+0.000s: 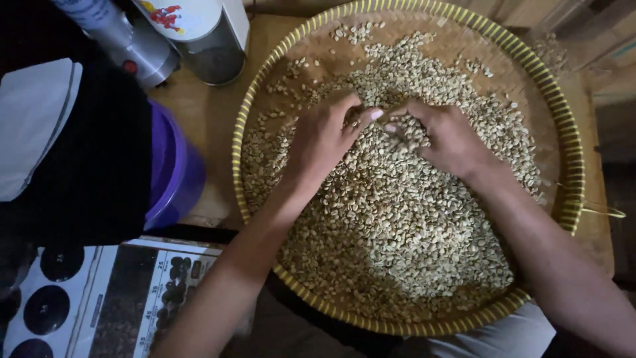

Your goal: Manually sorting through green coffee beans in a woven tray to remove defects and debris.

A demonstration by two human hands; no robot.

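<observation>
A wide round woven tray (571, 159) with a yellow-striped rim lies in front of me, covered with pale green-beige beans (397, 232). My left hand (324, 136) rests palm-down on the beans near the tray's middle, fingers curled with some beans under the fingertips. My right hand (447, 136) lies just to its right, fingers bent into the beans and pinching a few. The fingertips of both hands nearly meet. The far part of the tray has only scattered beans on bare weave.
A purple bucket (173, 169) stands left of the tray. Behind it are a grey metal appliance (136, 46) and a white container with a dark base (209, 40). A printed chart with dark circles (99, 298) lies at lower left. A dark cloth covers the left side.
</observation>
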